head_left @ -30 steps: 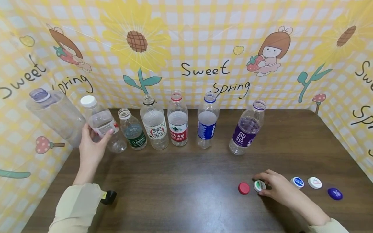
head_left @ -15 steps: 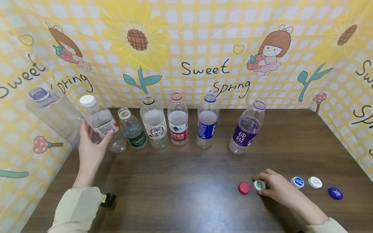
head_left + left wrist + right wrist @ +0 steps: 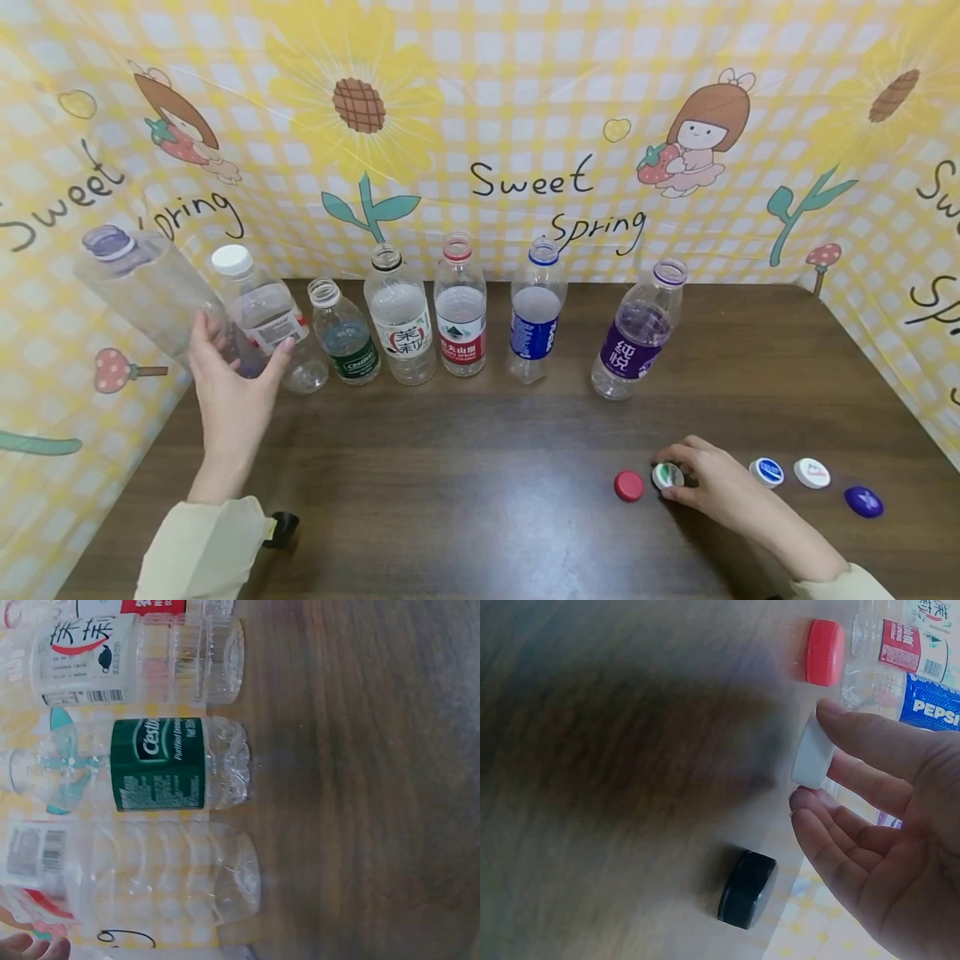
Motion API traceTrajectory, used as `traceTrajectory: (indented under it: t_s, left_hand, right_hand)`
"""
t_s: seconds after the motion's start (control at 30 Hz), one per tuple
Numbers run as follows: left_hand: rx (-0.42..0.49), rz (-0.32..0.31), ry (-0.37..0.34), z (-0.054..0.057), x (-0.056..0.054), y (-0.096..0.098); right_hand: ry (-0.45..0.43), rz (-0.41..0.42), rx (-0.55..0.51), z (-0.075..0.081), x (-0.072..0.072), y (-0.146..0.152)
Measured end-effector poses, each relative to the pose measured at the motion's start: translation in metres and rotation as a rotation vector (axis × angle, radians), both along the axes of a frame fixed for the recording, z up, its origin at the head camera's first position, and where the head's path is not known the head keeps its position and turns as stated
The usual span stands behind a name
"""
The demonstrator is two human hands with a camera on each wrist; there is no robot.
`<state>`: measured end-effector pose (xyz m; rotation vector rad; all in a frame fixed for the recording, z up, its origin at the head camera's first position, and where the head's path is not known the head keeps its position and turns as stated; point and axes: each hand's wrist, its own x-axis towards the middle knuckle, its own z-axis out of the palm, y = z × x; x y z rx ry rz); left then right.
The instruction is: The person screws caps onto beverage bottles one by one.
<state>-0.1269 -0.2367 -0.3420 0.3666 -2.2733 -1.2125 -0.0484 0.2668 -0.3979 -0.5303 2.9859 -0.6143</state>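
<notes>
My left hand (image 3: 232, 392) is spread beside a clear bottle with a white cap (image 3: 262, 312). Its thumb lies in front of that bottle, and its fingertips reach toward a large uncapped bottle (image 3: 153, 287) at the far left. In the left wrist view only some fingertips (image 3: 34, 949) show, at the lower left corner, apart from the white-capped bottle's ribbed lower part (image 3: 172, 870). My right hand (image 3: 723, 487) pinches a white bottle cap with a green mark (image 3: 667, 477) at the tabletop. The right wrist view shows that white cap (image 3: 814, 754) between thumb and fingers.
Uncapped bottles stand in a row: green-label (image 3: 352, 358), jasmine-label (image 3: 405, 333), red-label (image 3: 461, 333), blue Pepsi (image 3: 534, 333) and purple-label (image 3: 633, 346). Loose caps are red (image 3: 628, 486), blue-and-white (image 3: 767, 472), white (image 3: 812, 472), purple (image 3: 864, 502) and black (image 3: 748, 890).
My left hand has loosened from the white-capped bottle, its fingers shifting left and spreading. The right hand stays at the white cap with the green mark.
</notes>
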Motion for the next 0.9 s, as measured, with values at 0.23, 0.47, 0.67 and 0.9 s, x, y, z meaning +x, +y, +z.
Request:
traceTrajectory:
  t_s: [0.23,0.47,0.67,0.9]
  left_hand:
    - [-0.049,0.047,0.256,0.007,0.005,0.016]
    - [-0.131,-0.018,0.442,0.011,0.002,0.029]
    - [-0.194,-0.101,0.357,0.015,-0.005,0.041]
    - [-0.266,-0.065,0.201,0.018,-0.011,0.048]
  right_hand:
    - [-0.003,-0.023,0.002,0.004,0.0,0.001]
    - [0.037,-0.025,-0.014,0.008,0.005,0.001]
    - [0.034,-0.025,-0.052,0.011,0.006,0.001]
    - [0.039,0.005,-0.065,0.012,0.007,-0.001]
